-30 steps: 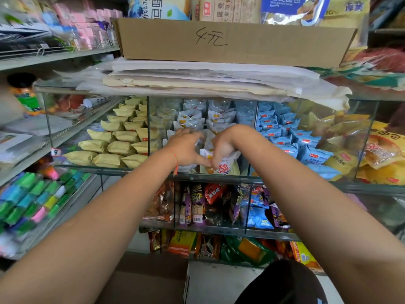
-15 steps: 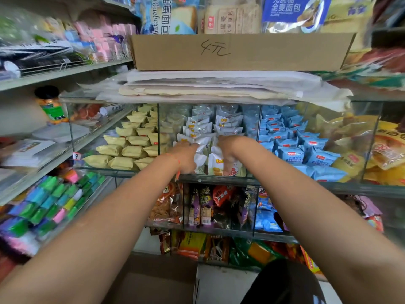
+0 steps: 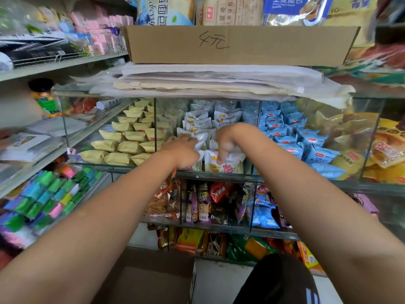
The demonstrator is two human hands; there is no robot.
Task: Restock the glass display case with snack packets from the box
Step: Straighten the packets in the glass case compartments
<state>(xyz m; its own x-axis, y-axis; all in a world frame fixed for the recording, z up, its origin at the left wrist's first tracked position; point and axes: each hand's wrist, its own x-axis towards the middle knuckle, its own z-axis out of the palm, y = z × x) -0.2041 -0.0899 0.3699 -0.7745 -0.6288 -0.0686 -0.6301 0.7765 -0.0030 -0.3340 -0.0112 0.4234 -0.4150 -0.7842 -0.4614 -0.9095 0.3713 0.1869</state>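
Reaching into the middle compartment of the glass display case (image 3: 219,175), both arms stretch forward from the bottom corners of the view. Compared with a second ago, when the two hands met knuckle to knuckle over one packet at the front edge of the shelf, they have drawn apart and gone a little deeper, each now working its own side of the white row. That reads as the last packets being seated and squared up, so this compartment looks nearly full and the next trip to the box is probably close.

The case fills the view, with yellow packets (image 3: 129,147) in the compartment to the left and blue packets (image 3: 306,143) to the right, and darker snack bags on the glass shelf below. On top of the case lie folded paper sheets (image 3: 208,81), and on these a cardboard box (image 3: 241,46) with handwriting on its front. A second, plain carton (image 3: 153,279) sits on the floor at the bottom edge, likely the supply box.

The left hand (image 3: 183,151) lies knuckles up with fingers spread flat, pressing on the white snack packets (image 3: 225,164) at the front left of the compartment. The right hand (image 3: 225,142) hangs bent at the wrist, its fingers curled down and pinching the top of the front packet.
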